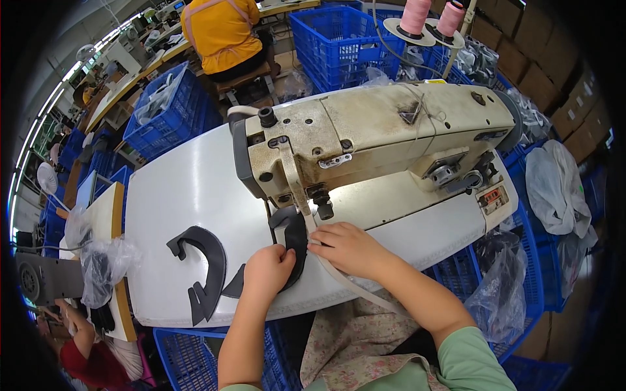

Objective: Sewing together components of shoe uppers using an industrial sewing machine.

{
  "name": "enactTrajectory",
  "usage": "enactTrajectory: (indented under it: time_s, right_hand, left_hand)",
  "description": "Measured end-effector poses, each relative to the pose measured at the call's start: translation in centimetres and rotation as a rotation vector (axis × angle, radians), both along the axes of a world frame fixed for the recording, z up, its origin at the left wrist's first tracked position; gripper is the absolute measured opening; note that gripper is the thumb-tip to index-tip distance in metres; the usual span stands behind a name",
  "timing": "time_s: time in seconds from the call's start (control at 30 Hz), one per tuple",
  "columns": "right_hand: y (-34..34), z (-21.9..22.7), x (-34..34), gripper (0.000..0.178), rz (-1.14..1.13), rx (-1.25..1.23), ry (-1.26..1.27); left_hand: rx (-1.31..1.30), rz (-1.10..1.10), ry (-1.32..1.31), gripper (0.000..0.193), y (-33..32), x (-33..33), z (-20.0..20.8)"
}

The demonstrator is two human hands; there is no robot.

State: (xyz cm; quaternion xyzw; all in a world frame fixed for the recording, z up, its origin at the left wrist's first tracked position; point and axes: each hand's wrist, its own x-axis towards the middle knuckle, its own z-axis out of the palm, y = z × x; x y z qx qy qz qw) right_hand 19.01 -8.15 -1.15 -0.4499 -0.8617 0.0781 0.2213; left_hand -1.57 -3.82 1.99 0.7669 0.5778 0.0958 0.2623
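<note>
A worn cream sewing machine [385, 124] stands on a white tabletop in front of me. Under its presser area lies a dark, curved fabric piece [298, 247]. My left hand [266, 270] pinches this piece at its near left edge, thumb on top. My right hand [349, 249] is closed at the piece's right edge, its fingers on a pale narrow strip [349, 282]. That strip runs from the needle area past the fingers and down toward my lap. A second dark curved piece [212, 260] lies flat to the left. The needle tip is hidden.
Blue crates [339, 42] stand behind the table, with another crate [171, 107] at the far left. Pink thread cones [415, 16] rise at the back. Clear plastic bags [499, 293] hang over crates at the right. A person in an orange top [218, 32] sits beyond.
</note>
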Motion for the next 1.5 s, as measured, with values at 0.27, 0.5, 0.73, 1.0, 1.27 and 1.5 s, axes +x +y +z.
enactTrajectory:
  time_s: [0.27,0.5,0.73,1.0,1.27,1.5]
  right_hand:
    - [0.8,-1.3,-0.6,0.028,-0.089,0.082,0.042]
    - [1.5,-1.4,-0.6,0.028,-0.129,0.051,0.081]
    - [1.0,-0.8,-0.3,0.024,-0.104,0.086,0.069]
    - [-0.3,-0.5,0.1,0.02,-0.067,0.137,0.07]
    - [0.8,-1.0,-0.7,0.026,-0.101,0.108,0.051]
    - [1.6,-0.8,-1.0,0.024,-0.158,0.063,0.074]
  left_hand:
    - [0.006,-0.006,0.083,0.032,1.0,0.6,0.0]
    - [0.047,-0.007,0.108,0.032,1.7,1.3,0.0]
    - [0.094,0.016,0.061,0.036,2.2,1.4,-0.3]
    - [0.009,-0.155,0.139,0.036,2.2,-0.2,3.1]
    - [0.065,-0.235,0.218,0.03,3.0,-0.6,2.6]
    - [0.126,-0.189,0.22,0.032,3.2,0.0,1.7]
